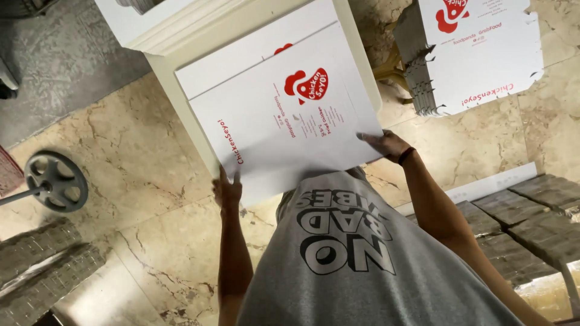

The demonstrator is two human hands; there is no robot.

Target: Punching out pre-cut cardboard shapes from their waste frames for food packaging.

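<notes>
Holding a flat white carton blank (pixel 284 108) with red print by its near edge — left hand (pixel 228 190) pinching the left corner, right hand (pixel 386 145) pinching the right; a stack of like blanks (pixel 477 60) lies well apart on the marble floor (pixel 139 157) — a grey wheel (pixel 55 181) rests at left.

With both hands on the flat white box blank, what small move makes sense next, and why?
Probably draw the flat box blank closer along the white table. The left hand grips its near corner and the right hand its near edge, and it lies unfolded, partly overhanging the table's edge.
</notes>
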